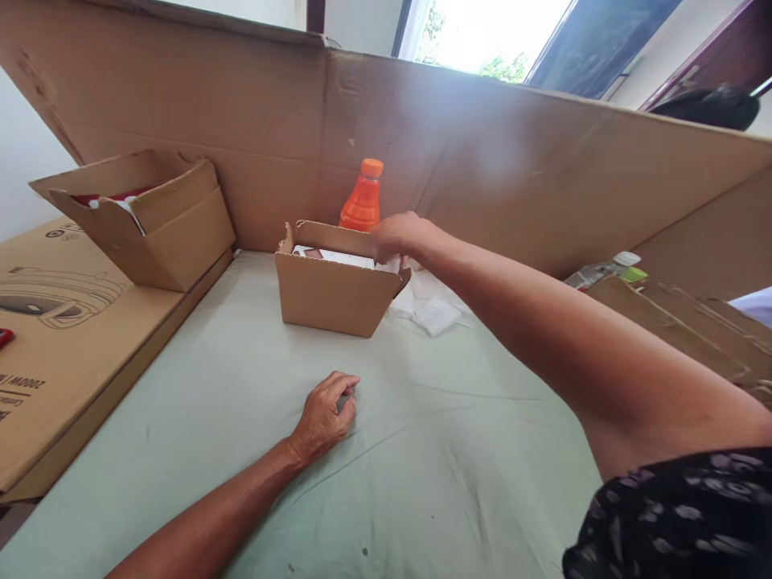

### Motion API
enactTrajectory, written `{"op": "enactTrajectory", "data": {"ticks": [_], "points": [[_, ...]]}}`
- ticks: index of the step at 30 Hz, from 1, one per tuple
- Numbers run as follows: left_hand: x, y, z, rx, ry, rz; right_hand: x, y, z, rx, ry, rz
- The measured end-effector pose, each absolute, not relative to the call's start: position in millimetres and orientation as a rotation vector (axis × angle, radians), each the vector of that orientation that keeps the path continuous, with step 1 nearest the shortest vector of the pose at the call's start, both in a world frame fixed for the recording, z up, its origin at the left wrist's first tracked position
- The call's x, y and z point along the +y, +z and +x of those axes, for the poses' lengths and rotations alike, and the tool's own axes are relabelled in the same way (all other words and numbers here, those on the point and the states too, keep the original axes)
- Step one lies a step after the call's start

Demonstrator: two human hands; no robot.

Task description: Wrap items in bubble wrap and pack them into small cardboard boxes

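My right hand reaches down at the right end of a small open cardboard box, its fingers bent and partly hidden. Something whitish shows just below them, too unclear to name. Inside that box a white packet with a dark printed patch stands near the front wall. Several thin white packets lie on the cloth to the right of the box, partly behind my right forearm. My left hand rests on the pale green cloth in front of the box, fingers loosely curved, thumb apart, holding nothing.
Behind the box stands an orange bottle against a tall cardboard wall. At left, another open carton sits on a large printed box. A clear bottle with a white cap and a cardboard box are at right.
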State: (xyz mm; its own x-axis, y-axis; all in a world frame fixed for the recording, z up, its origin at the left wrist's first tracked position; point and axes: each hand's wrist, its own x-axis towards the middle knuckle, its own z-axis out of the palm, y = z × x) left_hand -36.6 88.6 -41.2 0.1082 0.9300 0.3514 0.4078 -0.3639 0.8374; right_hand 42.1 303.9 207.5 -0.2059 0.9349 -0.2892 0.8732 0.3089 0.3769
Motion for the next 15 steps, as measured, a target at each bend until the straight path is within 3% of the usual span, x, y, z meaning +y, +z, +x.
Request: {"op": "enactTrajectory", "data": {"ticks": [7,15], "points": [[89,-44,-36,1.286,1.239,1.860,308,208,56,2.238,-0.055,1.662],[89,-46,-36,1.293,1.247,1.868,320,160,60,2.651,0.092,1.786]]}}
